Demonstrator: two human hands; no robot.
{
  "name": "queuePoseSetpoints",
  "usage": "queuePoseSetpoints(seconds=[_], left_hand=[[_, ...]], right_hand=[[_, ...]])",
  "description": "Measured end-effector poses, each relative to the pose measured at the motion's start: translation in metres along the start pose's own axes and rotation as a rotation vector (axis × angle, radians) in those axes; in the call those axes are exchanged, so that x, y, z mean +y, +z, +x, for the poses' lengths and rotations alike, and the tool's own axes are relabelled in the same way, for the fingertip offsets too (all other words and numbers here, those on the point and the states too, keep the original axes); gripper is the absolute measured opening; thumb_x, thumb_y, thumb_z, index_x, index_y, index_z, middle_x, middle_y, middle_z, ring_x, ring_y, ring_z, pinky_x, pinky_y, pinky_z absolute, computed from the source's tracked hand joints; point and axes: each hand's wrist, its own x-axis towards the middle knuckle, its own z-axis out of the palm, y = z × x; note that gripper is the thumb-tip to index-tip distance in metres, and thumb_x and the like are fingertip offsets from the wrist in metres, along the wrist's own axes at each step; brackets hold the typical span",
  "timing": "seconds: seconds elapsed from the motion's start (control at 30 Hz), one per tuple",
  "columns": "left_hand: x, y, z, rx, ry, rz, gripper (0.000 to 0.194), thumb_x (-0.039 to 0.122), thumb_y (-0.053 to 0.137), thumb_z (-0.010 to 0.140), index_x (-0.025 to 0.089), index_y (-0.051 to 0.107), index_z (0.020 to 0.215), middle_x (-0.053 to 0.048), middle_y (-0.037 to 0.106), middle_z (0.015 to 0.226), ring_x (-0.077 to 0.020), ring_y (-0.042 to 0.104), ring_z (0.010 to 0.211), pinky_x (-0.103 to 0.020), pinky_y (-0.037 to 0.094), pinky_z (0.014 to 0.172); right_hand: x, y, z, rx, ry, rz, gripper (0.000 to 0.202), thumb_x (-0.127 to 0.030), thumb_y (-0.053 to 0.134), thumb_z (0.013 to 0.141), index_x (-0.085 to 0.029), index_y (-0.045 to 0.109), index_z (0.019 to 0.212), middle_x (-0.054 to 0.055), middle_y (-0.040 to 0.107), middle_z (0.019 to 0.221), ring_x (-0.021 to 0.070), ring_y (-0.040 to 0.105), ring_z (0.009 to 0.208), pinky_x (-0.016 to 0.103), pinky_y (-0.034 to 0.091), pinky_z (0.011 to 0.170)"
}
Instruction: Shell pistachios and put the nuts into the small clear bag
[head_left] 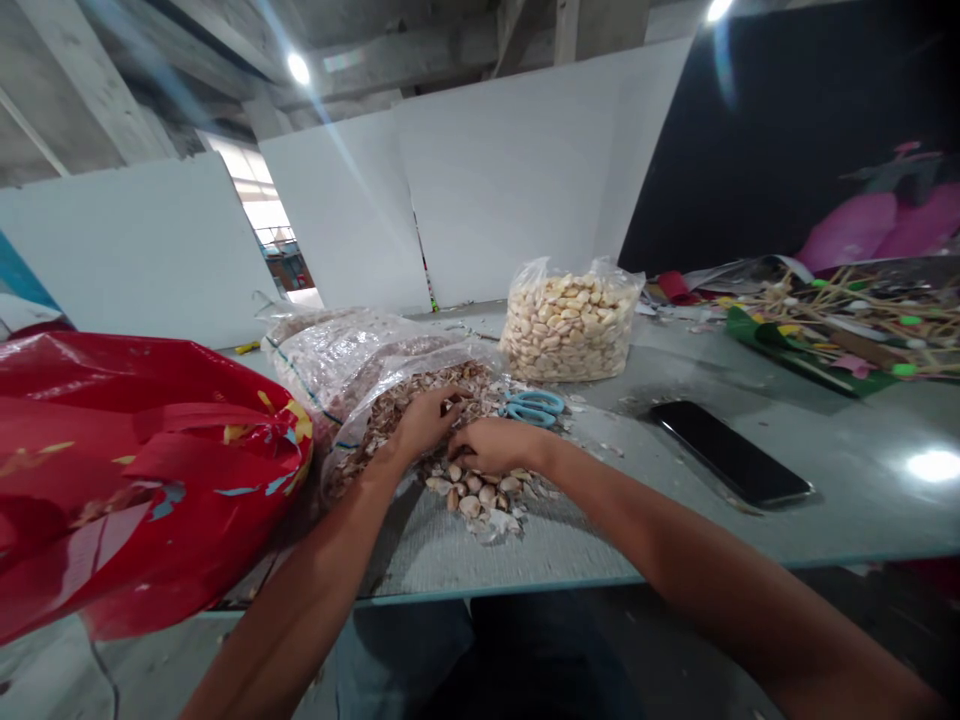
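My left hand (427, 422) is over a heap of brown papery garlic skins (397, 398), its fingers bent inward. Close beside it, my right hand (491, 445) has curled fingers above a small pile of unpeeled garlic cloves (472, 492) on the table. Whatever sits between the fingertips of either hand is too small or hidden to make out. Light-blue scissors (534, 407) lie just past my right hand. Behind them stands a clear plastic bag (571, 325) filled with pale peeled cloves.
A large red plastic bag (150, 450) bulges at the left, next to a clear sack (360, 345) spilling skins. On the right lie a black phone (731, 452) and a tangle of sticks and coloured scraps (847, 320). White panels (525, 170) stand behind the table.
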Motion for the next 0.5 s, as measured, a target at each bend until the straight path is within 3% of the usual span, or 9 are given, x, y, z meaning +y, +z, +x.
queuePoseSetpoints(seconds=[0.17,0.33,0.43,0.5], left_hand=[[-0.0012,0.0014,0.0003,0.003,-0.002,-0.029,0.030,0.023,0.050,0.085,0.022,0.066,0.111,-0.004,0.071,0.102,-0.0181,0.064,0.089,-0.029,0.047,0.083],[-0.0003,0.0026,-0.0002,-0.019,0.000,-0.031,0.030,0.023,0.050,0.085,0.022,0.067,0.110,-0.004,0.071,0.101,-0.0176,0.064,0.083,-0.030,0.048,0.080],[-0.0007,0.0020,-0.0003,-0.011,-0.005,-0.040,0.030,0.024,0.049,0.086,0.021,0.067,0.110,-0.004,0.071,0.102,-0.0173,0.063,0.081,-0.029,0.047,0.079],[-0.0012,0.0014,-0.0004,0.009,0.000,-0.058,0.031,0.024,0.048,0.086,0.020,0.066,0.111,-0.005,0.070,0.103,-0.0173,0.063,0.082,-0.029,0.047,0.079]], right_hand=[[0.0053,-0.0043,-0.0017,-0.055,-0.064,0.064,0.034,-0.021,0.056,0.080,-0.017,0.067,0.112,0.007,0.070,0.108,0.0195,0.065,0.090,0.023,0.041,0.073],[0.0020,-0.0068,-0.0022,-0.080,-0.027,0.013,0.031,-0.023,0.061,0.077,-0.014,0.068,0.105,0.007,0.073,0.091,0.0161,0.063,0.074,0.021,0.037,0.058],[0.0030,-0.0061,-0.0014,-0.043,-0.019,0.003,0.026,-0.024,0.063,0.075,-0.015,0.069,0.098,0.006,0.073,0.084,0.0161,0.062,0.070,0.022,0.036,0.056],[0.0070,-0.0045,0.0001,0.053,0.001,0.019,0.022,-0.023,0.064,0.075,-0.015,0.069,0.095,0.006,0.072,0.086,0.0167,0.063,0.074,0.022,0.038,0.061]])
